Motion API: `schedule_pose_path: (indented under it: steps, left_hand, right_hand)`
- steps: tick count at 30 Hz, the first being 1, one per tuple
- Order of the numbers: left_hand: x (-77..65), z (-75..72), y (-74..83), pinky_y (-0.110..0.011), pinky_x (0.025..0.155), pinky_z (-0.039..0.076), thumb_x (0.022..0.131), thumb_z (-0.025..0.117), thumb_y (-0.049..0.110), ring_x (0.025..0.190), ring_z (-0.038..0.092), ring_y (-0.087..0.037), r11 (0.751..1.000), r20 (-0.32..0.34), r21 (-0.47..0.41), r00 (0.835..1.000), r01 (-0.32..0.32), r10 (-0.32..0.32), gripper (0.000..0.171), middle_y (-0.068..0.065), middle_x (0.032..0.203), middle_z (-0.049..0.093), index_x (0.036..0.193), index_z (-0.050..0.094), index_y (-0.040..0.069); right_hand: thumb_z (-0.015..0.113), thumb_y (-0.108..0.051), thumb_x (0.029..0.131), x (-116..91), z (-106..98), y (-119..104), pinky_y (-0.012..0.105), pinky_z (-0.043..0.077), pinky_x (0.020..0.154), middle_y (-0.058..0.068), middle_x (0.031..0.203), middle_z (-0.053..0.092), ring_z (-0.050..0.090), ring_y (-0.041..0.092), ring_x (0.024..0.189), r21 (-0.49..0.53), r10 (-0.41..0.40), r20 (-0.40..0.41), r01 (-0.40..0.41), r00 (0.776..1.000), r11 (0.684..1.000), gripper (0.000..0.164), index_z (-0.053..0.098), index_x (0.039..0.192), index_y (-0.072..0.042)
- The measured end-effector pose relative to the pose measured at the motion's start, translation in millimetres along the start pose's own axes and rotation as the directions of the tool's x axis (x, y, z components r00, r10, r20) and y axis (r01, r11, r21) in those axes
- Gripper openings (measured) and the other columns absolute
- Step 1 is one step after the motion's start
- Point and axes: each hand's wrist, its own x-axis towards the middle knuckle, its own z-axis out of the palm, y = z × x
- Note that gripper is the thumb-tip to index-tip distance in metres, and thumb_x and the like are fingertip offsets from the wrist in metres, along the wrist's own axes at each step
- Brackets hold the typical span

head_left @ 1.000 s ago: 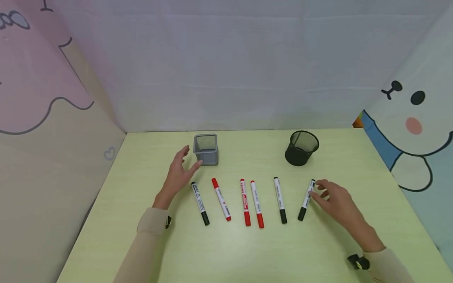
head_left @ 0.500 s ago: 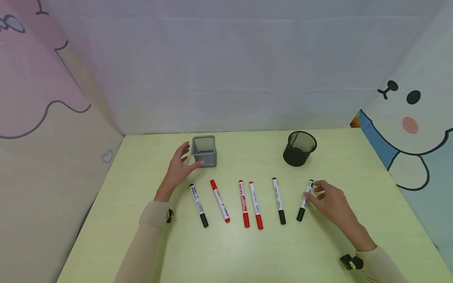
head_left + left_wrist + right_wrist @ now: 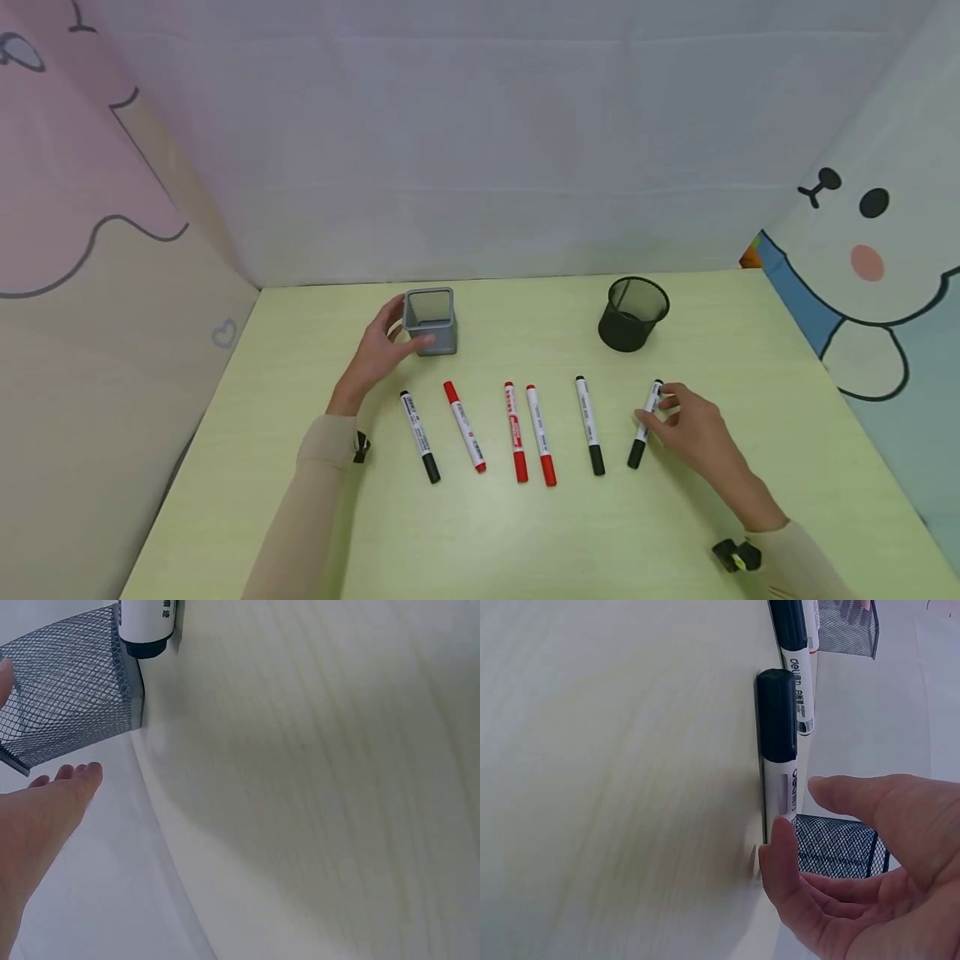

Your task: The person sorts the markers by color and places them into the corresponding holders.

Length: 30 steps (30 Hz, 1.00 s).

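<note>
My left hand (image 3: pixel 375 354) is beside the square grey mesh pen holder (image 3: pixel 442 340), with fingers along its left side and the thumb across its front. In the left wrist view, a gap shows between the fingers (image 3: pixel 90 776) and the mesh holder (image 3: pixel 67 686). My right hand (image 3: pixel 697 429) is at the rightmost black-capped marker (image 3: pixel 637 454), which lies on the table. In the right wrist view, thumb and index finger stand on either side of the marker (image 3: pixel 778 724), and the thumb (image 3: pixel 836 793) is apart from it. Whether the index fingertip touches it, I cannot tell.
A round black mesh pen cup (image 3: pixel 626 329) stands at the back right of the table (image 3: pixel 480 550). Between the hands lie another black-capped marker (image 3: pixel 589 425), several red-capped markers (image 3: pixel 514 433) and, at left, one more black-capped marker (image 3: pixel 420 437). Fabric walls (image 3: pixel 480 167) surround the table.
The left hand has moved closer around the grey holder. The right hand has shifted left, bringing its thumb over the rightmost marker. The view has shifted slightly; the markers have stayed put.
</note>
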Motion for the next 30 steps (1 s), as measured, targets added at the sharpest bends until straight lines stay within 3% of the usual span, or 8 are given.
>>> schedule_pose_path:
  steps: [5, 12, 23, 30]
  left_hand:
    - [4.4, -0.7, -1.3, -0.041, 0.123, 0.025, 0.091, 0.082, 0.024, 0.153, 0.026, -0.024, 1.000, 0.030, -0.011, 0.999, -0.014, 0.014, 0.091, -0.010, 0.163, 0.033, 0.163, 0.026, 0.012]
    - [8.3, -0.7, -2.4, -0.046, 0.124, 0.022, 0.091, 0.081, 0.024, 0.154, 0.023, -0.026, 0.999, 0.056, -0.040, 0.998, 0.016, -0.013, 0.091, -0.014, 0.165, 0.032, 0.163, 0.027, 0.012]
    - [13.9, -5.0, -7.2, -0.040, 0.123, 0.024, 0.088, 0.085, 0.019, 0.153, 0.027, -0.024, 0.994, 0.067, -0.101, 0.997, 0.044, -0.037, 0.091, -0.015, 0.163, 0.034, 0.160, 0.031, 0.008]
    - [16.1, -6.4, -8.3, -0.038, 0.121, 0.027, 0.088, 0.084, 0.014, 0.150, 0.031, -0.026, 0.991, 0.080, -0.125, 0.996, 0.048, -0.039, 0.088, -0.018, 0.160, 0.036, 0.159, 0.032, 0.008]
  right_hand:
    - [0.078, -0.022, 0.093, -1, 0, -2, 0.033, 0.053, 0.061, 0.028, 0.107, 0.066, 0.068, 0.032, 0.085, 0.006, 0.019, 0.006, -0.019, 1.000, 1.000, 0.060, 0.049, 0.130, 0.016]
    - [0.075, -0.018, 0.093, 1, 1, 1, 0.033, 0.052, 0.061, 0.029, 0.107, 0.065, 0.068, 0.032, 0.085, 0.032, 0.034, 0.007, -0.034, 0.999, 0.999, 0.059, 0.047, 0.131, 0.018]
    - [0.073, -0.015, 0.094, 4, 1, 0, 0.039, 0.055, 0.067, 0.028, 0.107, 0.065, 0.067, 0.038, 0.092, 0.037, 0.054, 0.013, -0.054, 0.998, 0.998, 0.054, 0.048, 0.130, 0.017]
    - [0.071, -0.010, 0.092, 5, 0, 1, 0.035, 0.053, 0.065, 0.025, 0.102, 0.066, 0.068, 0.036, 0.089, 0.055, 0.049, 0.008, -0.049, 0.999, 0.997, 0.048, 0.050, 0.126, 0.017]
